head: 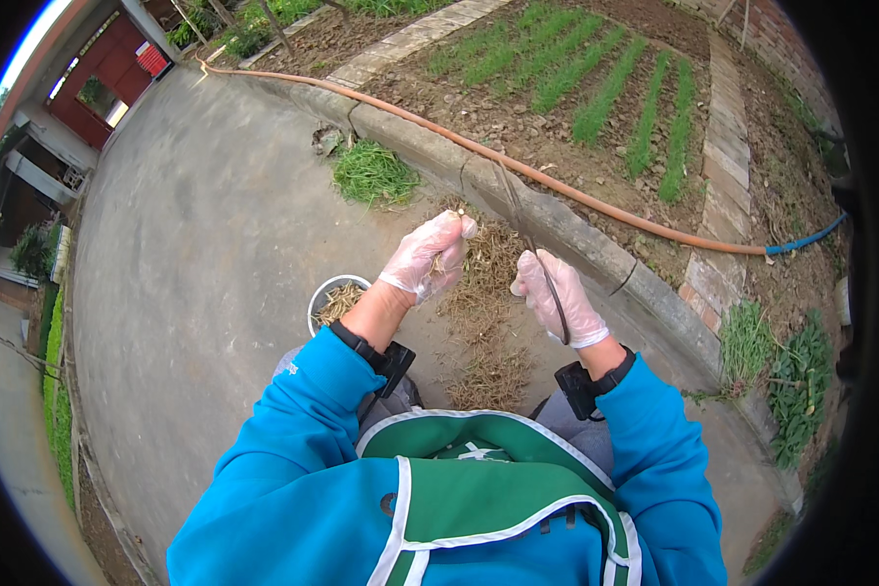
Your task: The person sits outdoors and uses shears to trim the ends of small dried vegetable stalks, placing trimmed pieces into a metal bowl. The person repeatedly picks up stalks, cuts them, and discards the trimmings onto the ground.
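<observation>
My left hand (434, 253), in a clear plastic glove, is closed around some small pale root or stem pieces (436, 265), mostly hidden by the fingers. In my right hand (562, 297), gloved the same way, is a pair of dark metal scissors (516, 201). Their long thin blades point away from me, and a handle curves over the back of the hand. Below and between both hands, dry brown root trimmings (491, 286) lie scattered on the concrete. A round bowl with a pale rim (310, 311) stands left of my left wrist, holding cut pale pieces (337, 302).
A pile of green grass-like stems (376, 174) lies ahead by the concrete curb (403, 139). An orange hose (439, 130) runs along the curb and joins a blue section. Beyond grow green rows (586, 80) in soil. Pulled greens (747, 344) lie at the right.
</observation>
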A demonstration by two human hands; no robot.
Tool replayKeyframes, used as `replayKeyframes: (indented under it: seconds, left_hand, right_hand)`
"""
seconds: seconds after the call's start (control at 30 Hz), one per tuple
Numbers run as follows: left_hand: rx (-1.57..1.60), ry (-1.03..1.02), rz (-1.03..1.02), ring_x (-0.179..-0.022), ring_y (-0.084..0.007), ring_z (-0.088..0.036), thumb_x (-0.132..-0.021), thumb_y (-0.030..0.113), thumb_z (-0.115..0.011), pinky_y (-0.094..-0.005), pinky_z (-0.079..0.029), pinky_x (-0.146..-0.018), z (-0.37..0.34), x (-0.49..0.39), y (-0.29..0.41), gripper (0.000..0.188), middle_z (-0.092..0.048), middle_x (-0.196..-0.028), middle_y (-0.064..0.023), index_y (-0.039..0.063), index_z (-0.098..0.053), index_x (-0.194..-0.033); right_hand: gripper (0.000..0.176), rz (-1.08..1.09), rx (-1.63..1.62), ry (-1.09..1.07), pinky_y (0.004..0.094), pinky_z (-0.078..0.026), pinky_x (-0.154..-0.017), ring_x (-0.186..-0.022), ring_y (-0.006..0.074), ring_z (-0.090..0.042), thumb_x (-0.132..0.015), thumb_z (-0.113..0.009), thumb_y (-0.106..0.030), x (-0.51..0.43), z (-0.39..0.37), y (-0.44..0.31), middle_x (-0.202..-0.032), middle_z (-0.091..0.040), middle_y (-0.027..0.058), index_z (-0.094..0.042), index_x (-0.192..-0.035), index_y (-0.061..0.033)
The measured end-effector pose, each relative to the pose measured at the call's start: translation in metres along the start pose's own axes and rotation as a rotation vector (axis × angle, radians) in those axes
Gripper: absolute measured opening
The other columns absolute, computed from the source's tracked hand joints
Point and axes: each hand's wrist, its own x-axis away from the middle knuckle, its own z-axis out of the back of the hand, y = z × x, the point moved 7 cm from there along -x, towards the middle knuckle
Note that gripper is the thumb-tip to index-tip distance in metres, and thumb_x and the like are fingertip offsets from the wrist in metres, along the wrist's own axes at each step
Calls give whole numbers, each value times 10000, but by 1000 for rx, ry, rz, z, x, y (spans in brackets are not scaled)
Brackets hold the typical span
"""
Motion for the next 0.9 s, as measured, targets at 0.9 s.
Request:
replayKeyframes:
  seconds: [0.9]
  left_hand:
    - [-1647, 706, 428, -889, -253, -620, -782, 351, -630, -336, -470, -779, 198, 121, 40, 359, -665, -924, -126, 37, -677, -951]
  right_hand:
    - [243, -192, -95, -51, 203, -392, -427, -502, 61, -481, -759, -686, -178, -8, -6, 19, -649, -510, -2, -474, -811, -73]
